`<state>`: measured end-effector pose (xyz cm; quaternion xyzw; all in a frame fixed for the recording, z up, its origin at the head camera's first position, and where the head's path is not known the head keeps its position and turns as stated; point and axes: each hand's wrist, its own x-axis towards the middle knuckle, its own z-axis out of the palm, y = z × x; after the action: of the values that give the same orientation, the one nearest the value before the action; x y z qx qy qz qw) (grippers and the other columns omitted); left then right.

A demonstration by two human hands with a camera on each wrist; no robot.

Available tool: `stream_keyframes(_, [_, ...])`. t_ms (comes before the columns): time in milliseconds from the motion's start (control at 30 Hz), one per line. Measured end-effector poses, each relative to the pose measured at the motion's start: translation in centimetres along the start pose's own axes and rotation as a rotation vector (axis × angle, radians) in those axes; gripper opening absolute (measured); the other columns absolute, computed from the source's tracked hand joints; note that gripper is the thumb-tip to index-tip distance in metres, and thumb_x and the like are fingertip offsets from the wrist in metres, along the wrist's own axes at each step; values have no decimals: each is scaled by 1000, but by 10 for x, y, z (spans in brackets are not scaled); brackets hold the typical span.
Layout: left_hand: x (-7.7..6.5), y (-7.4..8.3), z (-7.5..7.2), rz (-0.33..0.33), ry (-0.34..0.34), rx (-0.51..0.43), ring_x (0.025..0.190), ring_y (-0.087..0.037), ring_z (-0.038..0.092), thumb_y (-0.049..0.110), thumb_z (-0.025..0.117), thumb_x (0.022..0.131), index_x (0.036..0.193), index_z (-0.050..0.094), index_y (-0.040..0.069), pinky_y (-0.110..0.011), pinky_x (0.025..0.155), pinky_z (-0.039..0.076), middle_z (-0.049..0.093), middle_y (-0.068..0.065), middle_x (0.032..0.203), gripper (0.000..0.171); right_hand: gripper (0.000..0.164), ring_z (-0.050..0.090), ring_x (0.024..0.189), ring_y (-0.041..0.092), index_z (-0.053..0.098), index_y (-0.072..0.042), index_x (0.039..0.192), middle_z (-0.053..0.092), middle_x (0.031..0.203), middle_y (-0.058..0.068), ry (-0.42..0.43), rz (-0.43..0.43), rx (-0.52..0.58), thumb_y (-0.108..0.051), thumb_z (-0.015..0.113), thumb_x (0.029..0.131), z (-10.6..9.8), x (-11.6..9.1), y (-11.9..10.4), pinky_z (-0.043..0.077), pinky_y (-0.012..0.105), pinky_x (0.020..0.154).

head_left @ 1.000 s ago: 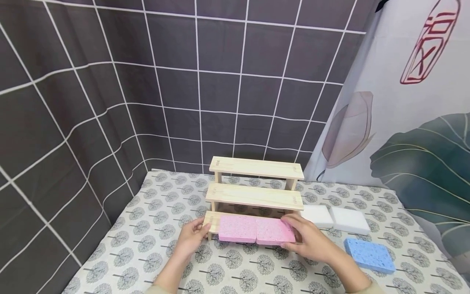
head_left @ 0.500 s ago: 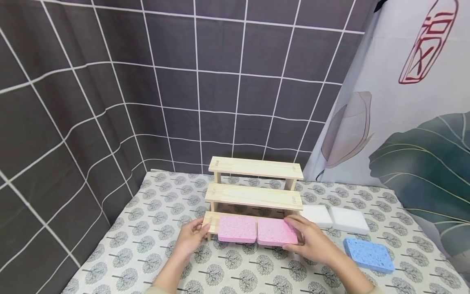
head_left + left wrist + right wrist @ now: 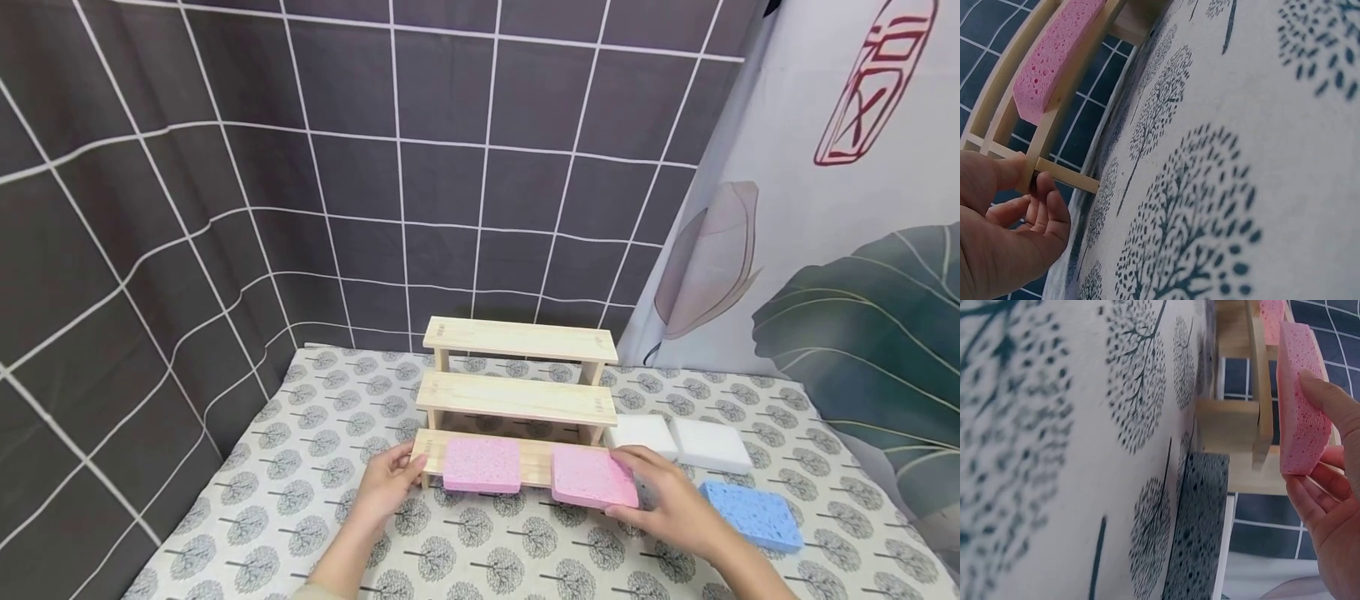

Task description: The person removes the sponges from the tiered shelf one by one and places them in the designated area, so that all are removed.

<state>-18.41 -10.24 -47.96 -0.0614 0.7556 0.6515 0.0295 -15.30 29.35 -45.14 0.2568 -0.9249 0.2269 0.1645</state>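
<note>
1. left hand (image 3: pixel 387 481): arm reached forward from the near edge; thumb lay over the left end of the lowest tier, other fingers curled below, pinching the plank.
2. right hand (image 3: pixel 663 500): arm angled inward from lower right; thumb at the near side, other fingers at the right end, grasping the right pink sponge (image 3: pixel 592 475).
3. right pink sponge: at the lowest tier's right portion, jutting past its front edge; contact with the plank could not be told.
4. left pink sponge (image 3: pixel 482 464): flat on the same tier, apart from its fellow.
5. wooden stand (image 3: pixel 517 398): three-tiered, upright on the worktop (image 3: pixel 300 500).
6. blue sponge (image 3: pixel 752 517): on the worktop, beside the right forearm.
</note>
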Motion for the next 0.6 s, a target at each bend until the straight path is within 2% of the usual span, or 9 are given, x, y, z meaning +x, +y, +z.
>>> stream_keyframes(267, [0,-1,0,-1,0,-14,80,-20,65,11,66,97,139,49,-13,-31,70,62,63,-14,97,51,74,65,111,32,65,3,127,67,126,12,32,-18,-39,-34,93,69,-10,-15,4,55,55,91])
stream_keyframes(367, [0,-1,0,0,2,-14,80,-20,65,10,65,97,139,49,-13,-31,70,62,63,-13,97,51,74,65,111,30,67,1,126,67,126,11,47,-6,-61,-35,94,68,-13,-21,7,54,41,96])
stream_keyframes(433, [-1,-1,0,-1,4,-14,80,-20,65,10,65,97,139,49,-13,-31,70,62,63,-13,97,51,74,65,111,31,67,1,126,67,126,10,50,6,-69,-37,93,68,-14,-26,8,50,28,99])
stream_keyframes(500, [-1,0,-1,-4,3,-15,80,-20,65,10,65,97,140,49,-13,-32,71,62,63,-13,97,51,75,64,111,33,66,0,127,66,127,10,58,23,-62,-38,93,68,-16,-31,10,39,15,103])
stream_keyframes(600, [-1,2,-1,-5,-1,-14,80,-20,64,10,65,97,140,48,-14,-32,73,62,63,-13,98,52,75,63,111,36,66,-1,127,66,128,11,80,42,-48,-37,93,67,-21,-39,12,24,4,104])
